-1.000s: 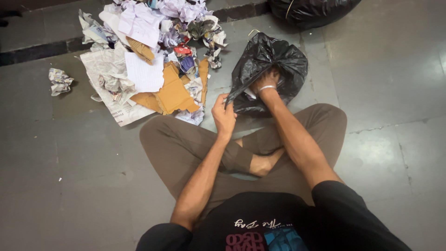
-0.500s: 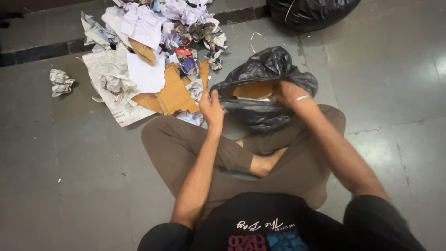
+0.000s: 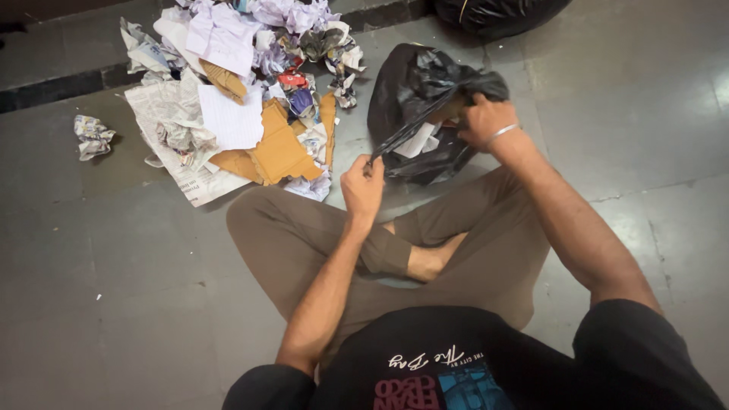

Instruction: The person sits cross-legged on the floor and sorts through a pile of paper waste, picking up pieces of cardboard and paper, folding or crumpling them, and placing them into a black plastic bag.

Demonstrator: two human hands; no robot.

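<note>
Gripping the black bag [image 3: 414, 91], both hands seemingly hide its contents.

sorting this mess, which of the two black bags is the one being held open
The nearer black bag, in front of the crossed legs: both hands grip its rim and paper shows inside. The other black bag lies at the top edge, untouched.

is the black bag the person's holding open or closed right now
Open. The left hand and right hand each grip the rim of the black bag, stretching its mouth apart, and white paper shows inside.
</note>
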